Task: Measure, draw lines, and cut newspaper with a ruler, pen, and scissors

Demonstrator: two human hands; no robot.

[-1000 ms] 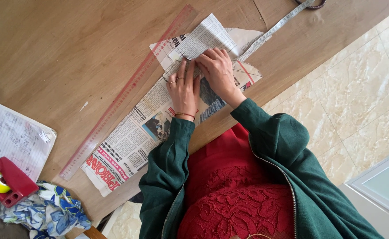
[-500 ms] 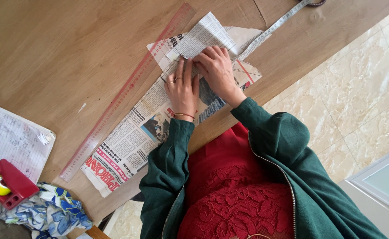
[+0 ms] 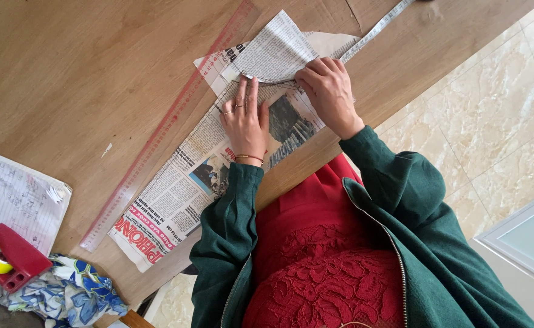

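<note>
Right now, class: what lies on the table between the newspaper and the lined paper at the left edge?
In the head view, a long clear ruler with red markings lies between the newspaper and the lined paper; otherwise bare wooden table.

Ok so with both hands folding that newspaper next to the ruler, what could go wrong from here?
The left hand pins the newspaper flat while the right hand presses the folded-over flap; if the sheet slips, the crease could run crooked. The thin paper might tear along the fold under hard pressing. The long red ruler lies right beside the sheet, so a sideways nudge could push it or drag the paper.
</note>
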